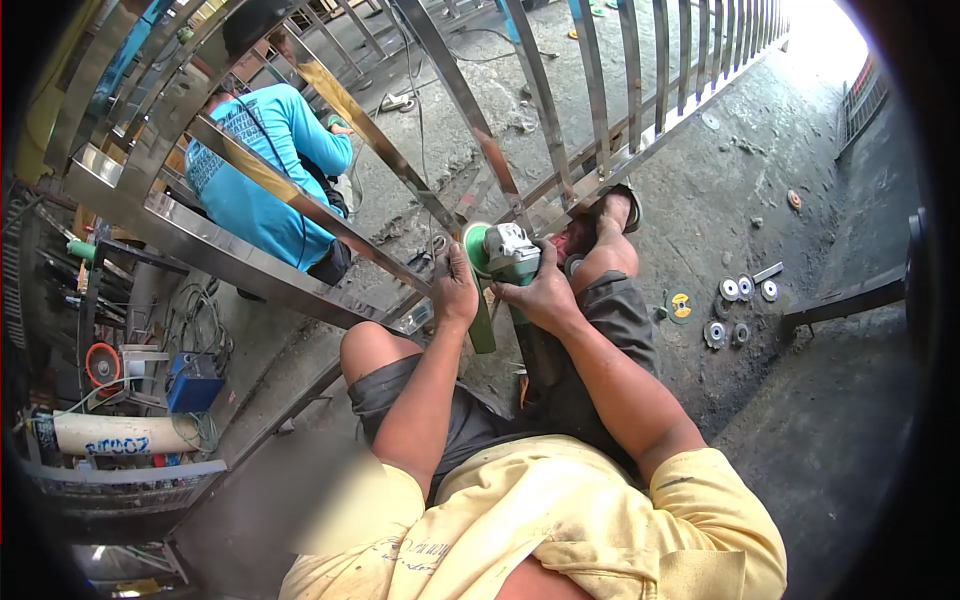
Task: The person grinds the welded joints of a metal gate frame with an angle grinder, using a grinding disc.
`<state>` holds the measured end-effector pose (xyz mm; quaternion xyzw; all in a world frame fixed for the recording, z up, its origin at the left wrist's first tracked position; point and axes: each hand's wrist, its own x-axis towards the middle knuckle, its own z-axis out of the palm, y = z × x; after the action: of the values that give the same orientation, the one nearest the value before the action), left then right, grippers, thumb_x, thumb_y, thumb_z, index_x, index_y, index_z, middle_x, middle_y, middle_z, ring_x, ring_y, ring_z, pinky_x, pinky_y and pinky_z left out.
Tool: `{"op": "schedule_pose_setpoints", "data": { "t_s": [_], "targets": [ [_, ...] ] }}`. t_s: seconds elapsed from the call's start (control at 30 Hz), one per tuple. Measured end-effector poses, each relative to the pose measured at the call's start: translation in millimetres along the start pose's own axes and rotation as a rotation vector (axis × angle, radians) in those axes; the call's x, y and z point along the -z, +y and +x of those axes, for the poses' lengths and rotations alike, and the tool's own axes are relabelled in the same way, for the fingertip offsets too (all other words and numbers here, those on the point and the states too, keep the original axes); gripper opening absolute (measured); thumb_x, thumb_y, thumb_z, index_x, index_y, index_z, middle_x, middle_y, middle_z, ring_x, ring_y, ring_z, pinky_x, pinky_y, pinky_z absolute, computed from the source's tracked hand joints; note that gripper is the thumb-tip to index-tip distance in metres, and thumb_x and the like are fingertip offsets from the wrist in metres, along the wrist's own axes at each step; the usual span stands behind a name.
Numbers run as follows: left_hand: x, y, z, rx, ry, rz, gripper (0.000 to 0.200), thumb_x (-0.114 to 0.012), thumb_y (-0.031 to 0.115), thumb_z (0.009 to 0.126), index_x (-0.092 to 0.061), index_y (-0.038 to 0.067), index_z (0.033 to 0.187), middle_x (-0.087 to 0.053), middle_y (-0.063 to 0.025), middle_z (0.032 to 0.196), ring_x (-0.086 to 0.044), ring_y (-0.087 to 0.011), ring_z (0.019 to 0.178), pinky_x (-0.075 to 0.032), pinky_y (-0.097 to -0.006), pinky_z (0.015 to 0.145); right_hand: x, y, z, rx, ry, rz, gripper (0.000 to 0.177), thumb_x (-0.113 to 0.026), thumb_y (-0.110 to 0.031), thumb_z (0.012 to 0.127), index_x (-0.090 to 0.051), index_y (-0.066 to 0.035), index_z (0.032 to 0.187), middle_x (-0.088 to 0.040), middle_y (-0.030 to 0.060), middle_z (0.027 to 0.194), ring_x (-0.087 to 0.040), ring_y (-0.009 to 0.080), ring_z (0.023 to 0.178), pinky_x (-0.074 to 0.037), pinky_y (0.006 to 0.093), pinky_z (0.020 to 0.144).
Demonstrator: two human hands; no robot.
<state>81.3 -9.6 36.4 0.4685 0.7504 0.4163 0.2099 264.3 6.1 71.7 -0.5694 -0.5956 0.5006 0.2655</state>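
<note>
An angle grinder [512, 252] with a green disc [477, 248] is held between my legs. My right hand [540, 295] wraps round the grinder's body just behind its head. On the other side, my left hand [455, 288] has its fingers against the edge of the green disc; whether they pinch it is hard to tell. A shiny metal railing [245, 262] with many bars runs beyond my hands, its bars close to the disc. A green strip [482, 325] hangs below the disc.
A co-worker in a blue shirt [262, 160] crouches behind the railing at the left. Several loose discs [728, 290] and a yellow-centred disc [680, 305] lie on the floor at right. A blue box [195, 382], cables and a pale cylinder [125, 435] are at lower left.
</note>
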Motion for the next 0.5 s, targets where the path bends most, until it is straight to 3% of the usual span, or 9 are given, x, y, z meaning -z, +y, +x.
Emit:
{"op": "schedule_pose_setpoints", "data": {
  "t_s": [0.13, 0.27, 0.33, 0.37, 0.43, 0.5],
  "targets": [
    [-5, 15, 3, 0.055, 0.078, 0.158, 0.069, -0.036, 0.06, 0.104, -0.063, -0.003, 0.115, -0.067, -0.0293, 0.109, -0.062, -0.0491, 0.106, -0.048, -0.0521, 0.089, -3, 1, 2, -0.018, 0.003, -0.019, 0.111, -0.088, -0.045, 0.07, -0.025, 0.003, 0.147, -0.065, 0.0319, 0.119, -0.065, 0.0421, 0.114, -0.05, 0.042, 0.097],
    [-2, 21, 5, 0.063, 0.05, 0.15, 0.074, -0.037, 0.063, 0.102, -0.065, -0.004, 0.113, -0.068, -0.0305, 0.105, -0.064, -0.0486, 0.104, -0.049, -0.052, 0.09, -11, 13, 6, -0.021, 0.024, 0.01, 0.11, -0.089, -0.046, 0.068, -0.027, 0.003, 0.145, -0.065, 0.031, 0.116, -0.066, 0.0417, 0.112, -0.051, 0.0424, 0.096],
    [-2, 7, 9, 0.152, -0.002, 0.088, 0.078, -0.038, 0.062, 0.102, -0.067, -0.009, 0.114, -0.066, -0.0339, 0.113, -0.061, -0.0482, 0.114, -0.05, -0.049, 0.092, -18, 24, 10, 0.071, 0.064, 0.015, 0.113, -0.089, -0.047, 0.068, -0.026, 0.003, 0.147, -0.062, 0.0304, 0.125, -0.064, 0.0387, 0.115, -0.05, 0.0431, 0.097],
    [-4, -20, 16, 0.046, 0.014, 0.126, 0.078, -0.039, 0.063, 0.102, -0.062, -0.008, 0.123, -0.064, -0.0342, 0.118, -0.058, -0.0477, 0.121, -0.05, -0.0481, 0.095, -15, 20, 14, 0.053, 0.01, 0.011, 0.114, -0.09, -0.048, 0.068, -0.027, 0.003, 0.147, -0.06, 0.0299, 0.129, -0.063, 0.0388, 0.117, -0.049, 0.0442, 0.099],
    [1, -55, 21, 0.044, -0.067, 0.143, 0.065, -0.035, 0.051, 0.107, -0.052, -0.003, 0.139, -0.059, -0.0296, 0.135, -0.052, -0.042, 0.132, -0.041, -0.0439, 0.11, -17, 20, 19, 0.084, 0.004, 0.191, 0.104, -0.091, -0.038, 0.071, -0.03, -0.002, 0.147, -0.06, 0.0237, 0.128, -0.063, 0.0333, 0.112, -0.05, 0.0421, 0.097],
    [38, -18, 3, 0.042, 0.045, -0.279, 0.066, -0.038, 0.057, 0.104, -0.056, 0.002, 0.135, -0.06, -0.0329, 0.127, -0.059, -0.045, 0.117, -0.045, -0.0471, 0.101, -3, 1, 14, 0.039, -0.147, 0.465, 0.088, -0.087, -0.018, 0.077, -0.031, -0.007, 0.145, -0.061, 0.0161, 0.123, -0.063, 0.0247, 0.107, -0.054, 0.0382, 0.089]
  ]
}}
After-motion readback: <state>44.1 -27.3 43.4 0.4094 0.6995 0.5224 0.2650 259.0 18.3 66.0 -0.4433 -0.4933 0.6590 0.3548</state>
